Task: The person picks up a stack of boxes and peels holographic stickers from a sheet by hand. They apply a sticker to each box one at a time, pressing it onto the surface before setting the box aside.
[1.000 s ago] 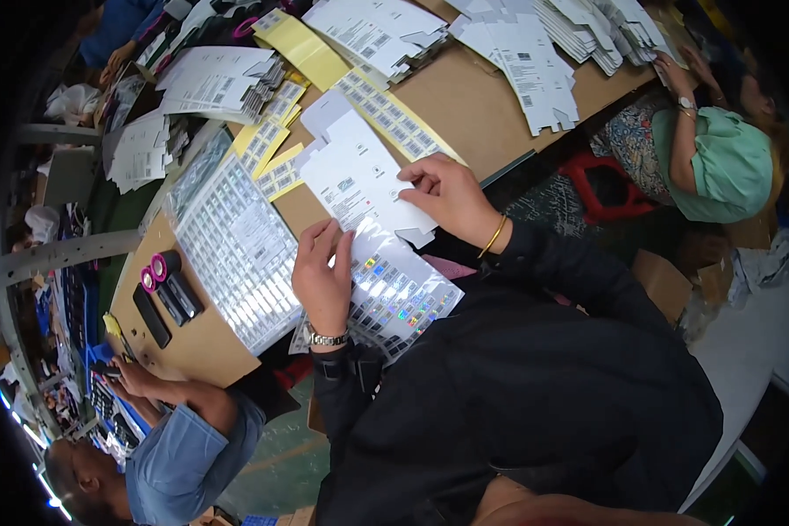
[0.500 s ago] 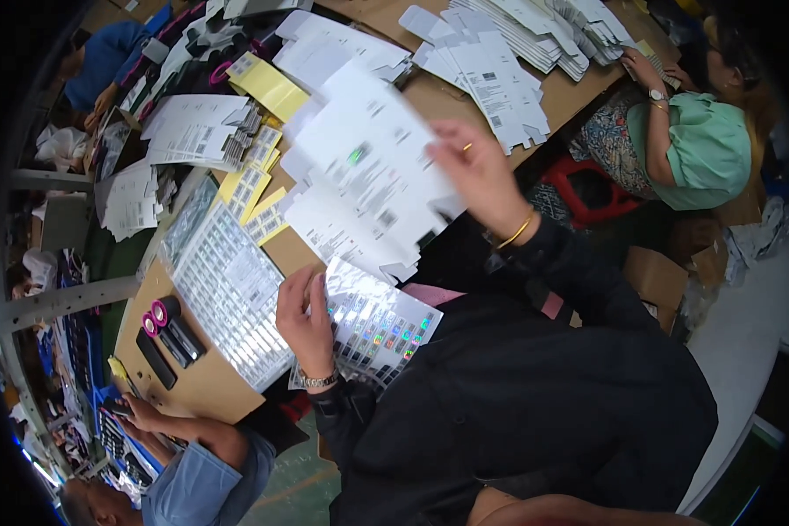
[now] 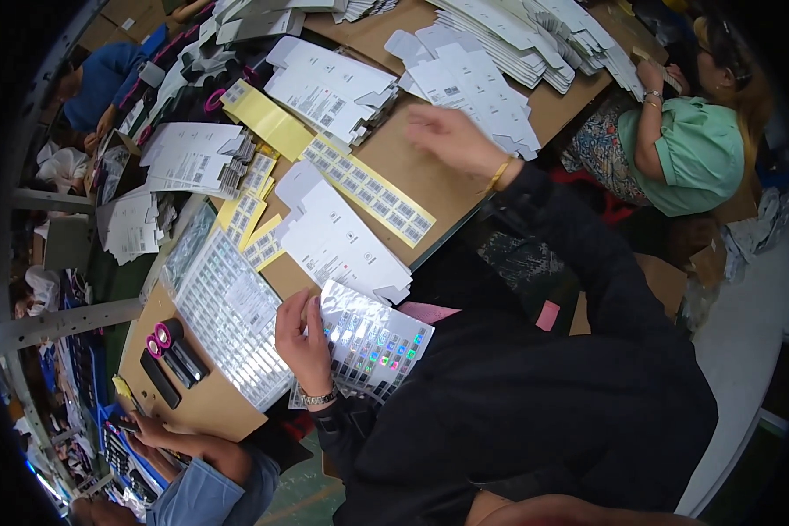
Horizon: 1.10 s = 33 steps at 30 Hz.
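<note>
My left hand [image 3: 303, 344] is closed on the upper left edge of a shiny sheet of small holographic stickers [image 3: 377, 342], which lies close against my body. Slightly blurred, my right hand [image 3: 454, 140] is over the table's right side with its fingers stretched to the left and nothing seen in them. Between the hands a flat white printed carton [image 3: 344, 241] lies on the table, just beyond the sticker sheet. Beside it runs a yellow-backed strip of barcode labels [image 3: 373, 193]. A pile of flat white cartons [image 3: 329, 88] sits farther back, left of my right hand.
More flat cartons [image 3: 469, 83] are fanned out at the back right, and another pile [image 3: 193, 158] stands at the left. A large sticker sheet [image 3: 232, 307] and black devices with pink rings [image 3: 174, 351] lie on the left. Co-workers sit at the right, lower left and far left.
The flat carton that my right hand held has left it, and the hand has moved slightly left and away from me. The barcode strip behind it now shows. My left hand stays on the sheet.
</note>
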Each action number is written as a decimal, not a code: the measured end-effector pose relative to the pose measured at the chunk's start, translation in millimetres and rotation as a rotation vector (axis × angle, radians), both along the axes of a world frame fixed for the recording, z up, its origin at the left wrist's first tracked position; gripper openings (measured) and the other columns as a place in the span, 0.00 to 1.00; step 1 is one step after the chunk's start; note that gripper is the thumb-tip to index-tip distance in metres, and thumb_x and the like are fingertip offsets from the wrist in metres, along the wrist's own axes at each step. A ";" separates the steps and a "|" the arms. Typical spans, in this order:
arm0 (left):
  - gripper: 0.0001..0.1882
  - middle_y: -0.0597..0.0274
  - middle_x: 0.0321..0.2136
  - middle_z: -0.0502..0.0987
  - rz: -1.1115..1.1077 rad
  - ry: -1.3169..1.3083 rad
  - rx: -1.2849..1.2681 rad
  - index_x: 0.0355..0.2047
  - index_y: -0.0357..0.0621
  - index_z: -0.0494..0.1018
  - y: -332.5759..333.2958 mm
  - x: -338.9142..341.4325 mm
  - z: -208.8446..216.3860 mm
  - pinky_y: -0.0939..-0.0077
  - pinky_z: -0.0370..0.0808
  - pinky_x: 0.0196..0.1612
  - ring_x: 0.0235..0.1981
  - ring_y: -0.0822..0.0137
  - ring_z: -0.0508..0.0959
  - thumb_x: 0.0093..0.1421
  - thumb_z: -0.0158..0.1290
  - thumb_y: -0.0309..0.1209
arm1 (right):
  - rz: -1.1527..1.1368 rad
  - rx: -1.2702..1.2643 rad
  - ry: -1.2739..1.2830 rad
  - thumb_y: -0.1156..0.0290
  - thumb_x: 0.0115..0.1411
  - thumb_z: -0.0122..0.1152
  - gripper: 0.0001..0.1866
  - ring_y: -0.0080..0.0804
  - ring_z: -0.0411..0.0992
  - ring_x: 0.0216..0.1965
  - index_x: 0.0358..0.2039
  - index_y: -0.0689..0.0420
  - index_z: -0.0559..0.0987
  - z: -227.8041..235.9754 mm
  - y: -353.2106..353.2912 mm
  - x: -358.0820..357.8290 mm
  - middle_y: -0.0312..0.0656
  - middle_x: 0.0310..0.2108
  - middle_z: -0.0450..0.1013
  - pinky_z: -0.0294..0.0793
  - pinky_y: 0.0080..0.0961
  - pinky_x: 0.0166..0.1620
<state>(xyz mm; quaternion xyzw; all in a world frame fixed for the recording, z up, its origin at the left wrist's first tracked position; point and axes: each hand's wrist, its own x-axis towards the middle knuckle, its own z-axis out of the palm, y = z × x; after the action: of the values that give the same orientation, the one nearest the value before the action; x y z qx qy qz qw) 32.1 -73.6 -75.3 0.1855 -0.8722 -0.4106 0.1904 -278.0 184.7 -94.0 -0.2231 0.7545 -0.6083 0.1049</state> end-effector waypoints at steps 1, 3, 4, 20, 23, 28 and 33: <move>0.10 0.57 0.42 0.81 0.006 0.002 -0.010 0.48 0.35 0.82 -1.0 2.3 -1.5 0.80 0.73 0.31 0.34 0.72 0.79 0.68 0.59 0.25 | 0.002 -0.001 0.001 0.68 0.63 0.66 0.17 0.28 0.79 0.38 0.50 0.63 0.82 -0.6 -9.8 -7.6 0.47 0.34 0.81 0.78 0.27 0.41; 0.10 0.57 0.42 0.81 0.005 0.009 -0.031 0.48 0.35 0.82 -3.1 5.8 -1.8 0.80 0.72 0.30 0.33 0.72 0.78 0.68 0.59 0.25 | -0.029 0.304 0.119 0.68 0.63 0.65 0.16 0.31 0.81 0.40 0.49 0.63 0.82 2.1 -20.8 -19.4 0.49 0.36 0.82 0.78 0.29 0.43; 0.10 0.57 0.42 0.81 0.000 0.013 -0.031 0.48 0.35 0.82 -3.5 6.7 -1.5 0.80 0.72 0.30 0.33 0.72 0.78 0.68 0.59 0.25 | -0.045 0.458 0.179 0.68 0.63 0.65 0.16 0.33 0.81 0.40 0.49 0.62 0.82 3.3 -21.0 -27.2 0.49 0.38 0.82 0.78 0.30 0.44; 0.15 0.63 0.28 0.80 0.036 0.028 0.105 0.53 0.35 0.81 -4.7 -19.4 37.6 0.81 0.72 0.33 0.29 0.78 0.74 0.66 0.62 0.23 | 0.447 -0.166 -0.357 0.73 0.69 0.65 0.15 0.19 0.77 0.43 0.54 0.63 0.77 47.9 -42.3 110.0 0.38 0.45 0.81 0.77 0.17 0.47; 0.16 0.66 0.26 0.79 0.034 0.032 0.189 0.54 0.37 0.82 -1.3 -30.4 46.5 0.83 0.71 0.31 0.27 0.80 0.73 0.65 0.62 0.23 | 0.467 -0.212 -0.385 0.76 0.68 0.66 0.15 0.17 0.76 0.42 0.52 0.62 0.74 56.5 -52.5 143.6 0.36 0.43 0.79 0.76 0.15 0.45; 0.19 0.69 0.26 0.79 -0.017 0.079 0.241 0.56 0.38 0.80 -1.0 -25.8 42.3 0.86 0.69 0.30 0.26 0.83 0.72 0.64 0.64 0.23 | 0.507 -0.191 -0.561 0.80 0.64 0.70 0.16 0.13 0.74 0.40 0.45 0.58 0.70 51.7 -55.2 168.0 0.32 0.38 0.74 0.75 0.12 0.42; 0.19 0.67 0.29 0.83 -0.038 -0.024 0.635 0.56 0.35 0.79 -8.1 -13.4 52.5 0.87 0.71 0.31 0.27 0.83 0.75 0.64 0.64 0.23 | 0.454 -0.227 -0.526 0.80 0.63 0.71 0.16 0.11 0.73 0.39 0.44 0.58 0.70 40.9 -55.0 170.5 0.31 0.38 0.72 0.74 0.11 0.41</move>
<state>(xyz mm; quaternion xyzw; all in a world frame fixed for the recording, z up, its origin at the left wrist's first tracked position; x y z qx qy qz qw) 18.7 -81.7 -22.7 0.2242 -0.7060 -0.6635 0.1048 -107.4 129.7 -53.0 -0.2308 0.5605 -0.6861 0.4022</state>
